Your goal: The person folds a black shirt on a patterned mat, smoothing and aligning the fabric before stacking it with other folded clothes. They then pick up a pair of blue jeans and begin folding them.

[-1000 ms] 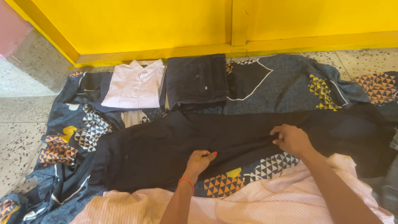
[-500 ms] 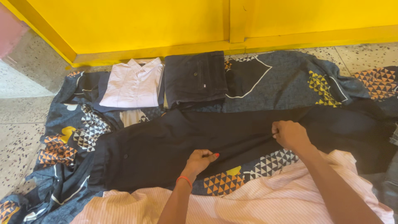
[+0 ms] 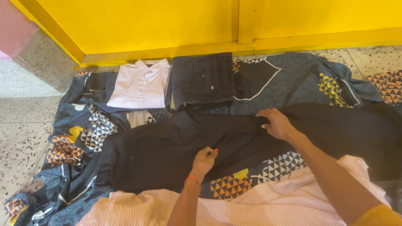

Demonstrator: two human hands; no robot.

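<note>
Dark garment [image 3: 167,146]: spread flat across the patterned sheet [image 3: 79,134]; soft, light, limp, so you should grip its edges.
Left hand [image 3: 205,158]: your fingers pinch its lower edge.
Right hand [image 3: 274,123]: loosely curled, gathering its upper fold.

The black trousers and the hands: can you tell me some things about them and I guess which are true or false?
1. Both hands, left hand and right hand, touch the black trousers. True.
2. The folded pale shirt lies right of the folded dark trousers. False: it lies left.
3. The wall is yellow. True.
4. The left wrist wears a blue band. False: the band is red.
</note>
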